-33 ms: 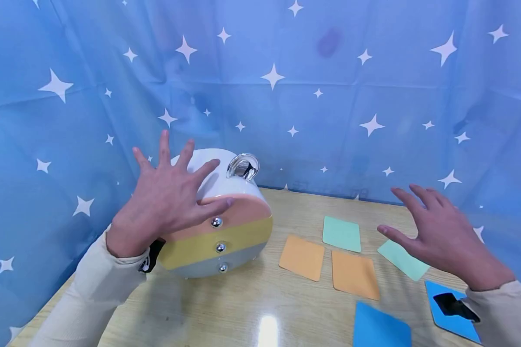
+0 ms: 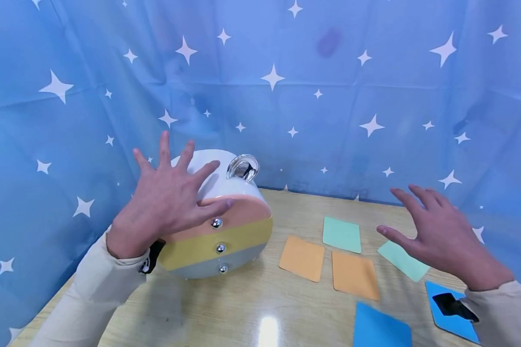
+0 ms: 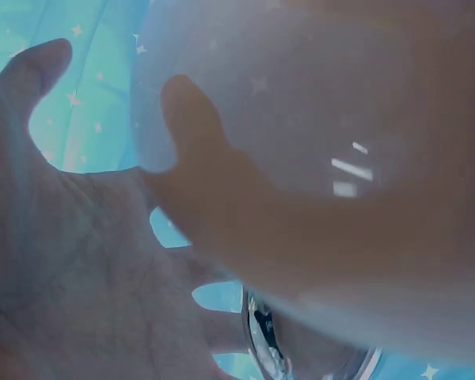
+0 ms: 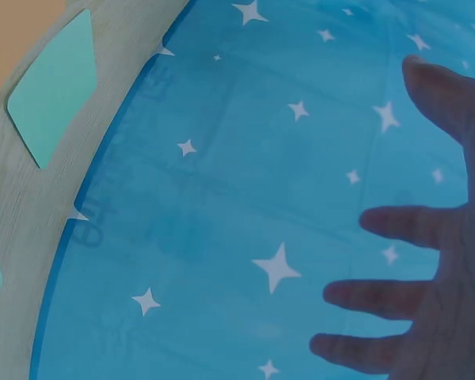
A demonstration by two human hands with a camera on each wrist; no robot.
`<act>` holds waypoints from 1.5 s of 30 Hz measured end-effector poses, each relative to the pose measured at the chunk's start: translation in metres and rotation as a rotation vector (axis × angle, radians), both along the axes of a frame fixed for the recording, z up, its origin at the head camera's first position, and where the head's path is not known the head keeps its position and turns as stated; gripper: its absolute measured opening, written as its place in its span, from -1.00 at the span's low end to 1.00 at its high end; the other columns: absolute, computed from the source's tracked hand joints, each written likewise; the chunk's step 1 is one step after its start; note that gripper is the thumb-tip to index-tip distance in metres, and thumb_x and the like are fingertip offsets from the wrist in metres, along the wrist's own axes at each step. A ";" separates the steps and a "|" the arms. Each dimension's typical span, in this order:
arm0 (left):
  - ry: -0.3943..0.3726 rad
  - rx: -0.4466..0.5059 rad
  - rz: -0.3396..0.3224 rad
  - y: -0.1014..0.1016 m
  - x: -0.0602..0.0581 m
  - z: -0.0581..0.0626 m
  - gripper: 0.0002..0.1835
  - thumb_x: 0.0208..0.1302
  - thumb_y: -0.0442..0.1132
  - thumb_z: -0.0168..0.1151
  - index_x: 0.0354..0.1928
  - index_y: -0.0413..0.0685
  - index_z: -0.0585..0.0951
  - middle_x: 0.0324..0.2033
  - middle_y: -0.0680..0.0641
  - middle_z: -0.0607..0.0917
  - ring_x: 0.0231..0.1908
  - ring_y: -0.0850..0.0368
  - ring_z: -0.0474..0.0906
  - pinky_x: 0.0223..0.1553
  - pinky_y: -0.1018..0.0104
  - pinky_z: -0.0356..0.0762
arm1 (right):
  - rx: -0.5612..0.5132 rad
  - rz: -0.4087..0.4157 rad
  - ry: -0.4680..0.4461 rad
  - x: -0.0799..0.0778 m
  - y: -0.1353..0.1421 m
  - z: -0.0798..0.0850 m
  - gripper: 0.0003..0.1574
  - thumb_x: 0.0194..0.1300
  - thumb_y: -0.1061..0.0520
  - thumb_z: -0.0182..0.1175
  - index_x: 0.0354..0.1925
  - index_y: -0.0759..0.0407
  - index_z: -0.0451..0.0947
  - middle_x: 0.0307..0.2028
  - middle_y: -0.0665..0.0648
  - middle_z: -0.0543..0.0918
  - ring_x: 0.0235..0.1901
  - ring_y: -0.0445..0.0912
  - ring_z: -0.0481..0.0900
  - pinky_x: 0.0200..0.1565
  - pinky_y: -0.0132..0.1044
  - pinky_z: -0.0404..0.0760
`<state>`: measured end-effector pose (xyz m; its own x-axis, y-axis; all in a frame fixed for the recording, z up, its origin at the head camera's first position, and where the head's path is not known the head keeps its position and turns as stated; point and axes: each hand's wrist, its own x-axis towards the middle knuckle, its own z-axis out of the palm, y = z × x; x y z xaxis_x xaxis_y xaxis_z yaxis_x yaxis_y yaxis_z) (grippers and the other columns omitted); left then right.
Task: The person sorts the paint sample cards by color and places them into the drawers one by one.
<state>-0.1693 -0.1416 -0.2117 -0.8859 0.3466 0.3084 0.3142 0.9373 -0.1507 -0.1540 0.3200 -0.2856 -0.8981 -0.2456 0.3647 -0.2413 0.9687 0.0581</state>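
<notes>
A rounded white drawer box (image 2: 247, 231) stands left of centre on the table, its front striped pink, yellow and grey. Each stripe has a silver knob (image 2: 221, 248), and a silver ring handle (image 2: 230, 168) sits on top. My left hand (image 2: 165, 197), fingers spread wide, overlaps the box's left part in the head view and holds nothing. In the left wrist view the glossy box (image 3: 340, 95) mirrors that palm. My right hand (image 2: 445, 236) hovers at the right with fingers extended and nothing in it. Below it lie a green card (image 2: 401, 260) and a blue card (image 2: 451, 315).
Between the hands, two orange cards (image 2: 301, 258) and another green card (image 2: 342, 234) lie flat on the wooden table (image 2: 226, 313). A second blue card (image 2: 379, 327) is at the front. Behind hangs a blue curtain (image 2: 351, 96) with white stars.
</notes>
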 end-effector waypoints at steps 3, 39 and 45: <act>0.002 0.011 -0.003 -0.002 0.002 0.002 -0.13 0.21 0.58 -0.12 0.47 0.34 0.35 0.51 -0.35 0.18 0.49 -0.65 -0.29 0.08 -0.85 -0.16 | -0.007 -0.001 -0.003 0.001 -0.001 0.000 0.13 0.15 -0.37 0.34 0.44 0.21 0.24 0.36 0.52 0.27 0.25 0.45 0.26 0.00 0.51 0.37; 0.087 0.781 -0.163 -0.083 0.008 -0.061 -0.31 0.46 -0.04 0.01 0.57 0.15 0.13 0.53 -0.21 0.22 0.50 -0.35 0.11 0.33 -0.50 0.09 | -0.260 0.159 0.017 0.022 -0.048 -0.005 0.04 0.23 -0.15 0.39 0.51 0.09 0.18 0.40 0.39 0.28 0.29 0.38 0.29 -0.02 0.34 0.46; -0.078 0.976 -0.255 -0.087 -0.003 -0.081 -0.39 0.54 -0.09 -0.13 0.58 0.06 0.14 0.59 -0.17 0.07 0.58 -0.27 -0.10 0.42 -0.50 -0.10 | -0.297 0.193 0.011 0.023 -0.060 -0.009 0.01 0.23 -0.14 0.39 0.50 0.06 0.20 0.40 0.33 0.31 0.30 0.35 0.32 0.02 0.32 0.46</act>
<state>-0.1720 -0.2289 -0.2929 -0.8503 0.1560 0.5027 0.4989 0.5432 0.6753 -0.1308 0.2599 -0.2943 -0.8411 -0.2921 0.4553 -0.4225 0.8804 -0.2155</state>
